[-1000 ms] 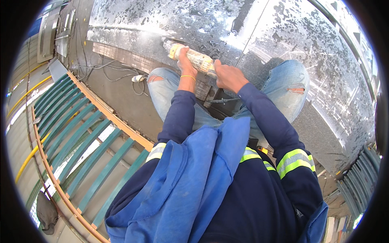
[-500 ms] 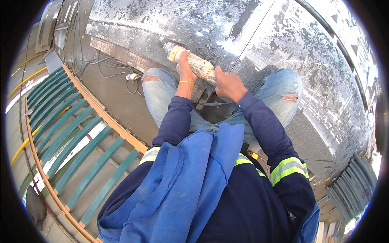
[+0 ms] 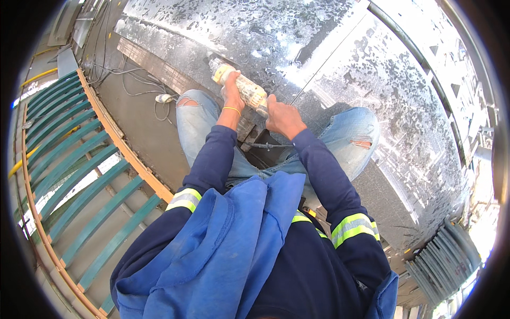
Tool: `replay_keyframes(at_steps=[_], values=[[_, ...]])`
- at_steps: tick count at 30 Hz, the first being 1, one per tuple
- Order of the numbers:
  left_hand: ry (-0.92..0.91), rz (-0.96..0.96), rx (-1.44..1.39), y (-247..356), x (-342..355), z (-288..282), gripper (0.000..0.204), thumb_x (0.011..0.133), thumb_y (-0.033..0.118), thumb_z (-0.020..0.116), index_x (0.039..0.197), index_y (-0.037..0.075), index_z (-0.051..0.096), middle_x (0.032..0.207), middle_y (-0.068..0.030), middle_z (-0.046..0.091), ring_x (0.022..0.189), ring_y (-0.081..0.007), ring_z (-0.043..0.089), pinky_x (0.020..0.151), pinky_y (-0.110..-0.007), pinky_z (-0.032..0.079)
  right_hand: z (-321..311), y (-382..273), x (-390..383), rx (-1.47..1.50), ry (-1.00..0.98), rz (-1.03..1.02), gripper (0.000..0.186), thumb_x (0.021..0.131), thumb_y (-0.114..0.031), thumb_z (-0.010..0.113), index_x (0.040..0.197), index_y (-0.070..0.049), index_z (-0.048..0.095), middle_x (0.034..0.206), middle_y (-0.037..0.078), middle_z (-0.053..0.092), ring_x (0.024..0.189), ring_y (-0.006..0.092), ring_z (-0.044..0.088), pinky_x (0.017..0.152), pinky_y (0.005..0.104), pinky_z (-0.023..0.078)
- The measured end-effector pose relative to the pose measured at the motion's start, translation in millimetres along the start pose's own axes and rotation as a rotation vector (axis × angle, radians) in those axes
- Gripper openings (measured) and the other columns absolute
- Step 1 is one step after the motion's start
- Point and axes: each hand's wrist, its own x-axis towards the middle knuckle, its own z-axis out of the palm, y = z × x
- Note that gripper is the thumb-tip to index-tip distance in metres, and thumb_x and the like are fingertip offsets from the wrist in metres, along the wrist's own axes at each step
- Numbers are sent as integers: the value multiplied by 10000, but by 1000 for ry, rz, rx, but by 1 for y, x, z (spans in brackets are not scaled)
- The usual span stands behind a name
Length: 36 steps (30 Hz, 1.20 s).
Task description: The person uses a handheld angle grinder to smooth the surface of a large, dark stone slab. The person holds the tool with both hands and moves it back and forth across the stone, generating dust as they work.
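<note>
My left hand (image 3: 231,97) is closed around the front of a dusty, pale yellow angle grinder (image 3: 251,91), by its head. My right hand (image 3: 284,118) wraps round its rear end. The grinder slants across the space above my knees, its head pointing up and left. That head is over the near edge of a wet, dark grey slab (image 3: 340,69) splotched with water and white residue; whether its disc touches the surface cannot be made out. A thin straight seam runs through the slab just beyond my right hand.
On my left stands a rack of green slats (image 3: 79,175) with an orange-brown edge. Grey cables and a pale plug connector (image 3: 163,98) lie on the floor beside my left knee. A wooden plank (image 3: 154,63) runs along the slab's edge. Stacked grey bars (image 3: 443,260) sit at lower right.
The whole view has shifted slightly, so my body, the slab and the rack appear farther left. Both hands keep the same hold on the grinder.
</note>
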Motion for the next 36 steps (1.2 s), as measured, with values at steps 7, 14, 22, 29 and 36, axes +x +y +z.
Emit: replay_keyframes(at_steps=[7,14,22,29,36], values=[[-31,13,-13,-12,-9,-3,436,787,237,713,1138,23,569,958,-104,594,833,-289,655,750,-470,570,-5,3,-15,5,-7,7,359,728,-60,668,1008,17,457,862,266,698,826,431,704,712,510,552],[-7,39,-19,-5,5,-2,532,770,216,734,1184,-58,543,976,-131,604,818,-302,664,732,-483,576,-1,0,-1,44,13,-8,370,735,-70,683,1016,13,457,866,265,699,849,429,704,724,503,554],[-11,-22,-14,-5,-4,-1,457,799,218,713,1178,20,552,988,-107,592,870,-308,656,774,-487,575,-5,1,-9,41,-8,-17,390,729,-70,696,1025,17,457,876,273,698,858,430,704,727,499,553],[-36,6,-23,-10,-14,0,469,797,219,713,1185,14,548,997,-109,581,875,-309,652,782,-500,571,-7,3,-18,29,-24,21,388,722,-66,701,1014,13,457,861,265,697,850,431,700,723,504,551],[-39,15,-14,-7,16,-6,496,779,217,722,1176,-25,549,995,-123,595,845,-305,654,751,-488,568,2,2,3,53,23,-2,418,718,-81,732,1014,7,451,873,256,701,869,419,705,732,494,561]])
